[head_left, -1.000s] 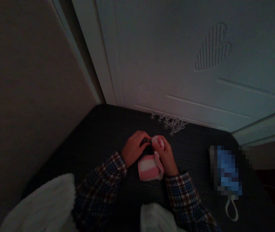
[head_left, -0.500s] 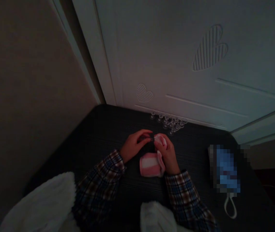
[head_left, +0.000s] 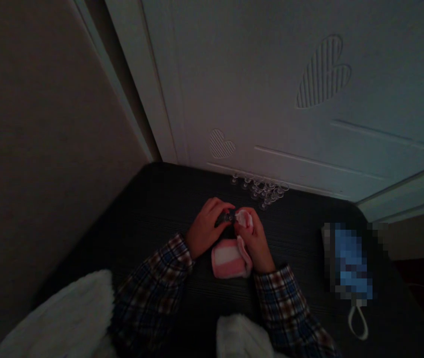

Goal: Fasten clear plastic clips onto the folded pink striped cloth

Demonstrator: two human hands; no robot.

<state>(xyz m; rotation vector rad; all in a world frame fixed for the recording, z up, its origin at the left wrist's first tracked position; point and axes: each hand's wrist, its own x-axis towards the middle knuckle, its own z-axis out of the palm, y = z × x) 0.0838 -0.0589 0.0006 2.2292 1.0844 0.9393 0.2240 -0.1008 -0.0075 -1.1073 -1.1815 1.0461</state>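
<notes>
My left hand (head_left: 207, 226) pinches a small clear piece (head_left: 229, 218) between thumb and fingers; it looks like a suction cup with a ring, though the dim light blurs it. My right hand (head_left: 255, 239) is closed on a pink and white striped cloth (head_left: 229, 258). One bunched part of the cloth sticks up between the fingers and meets the clear piece. The rest hangs down to the dark tabletop between my wrists. Beyond my hands, several similar clear suction cups (head_left: 266, 191) with rings lie in a cluster.
A white panel (head_left: 257, 99) with carved hearts rises at the back of the dark table (head_left: 130, 199). To the right lies a blurred-out blue object (head_left: 352, 263) with a pale loop strap (head_left: 358, 323). White fluffy fabric (head_left: 62, 315) shows at the lower left.
My left fingers have spread slightly, showing more of the clear piece. The cloth has shifted a little left and toward me. Both hands keep their hold.
</notes>
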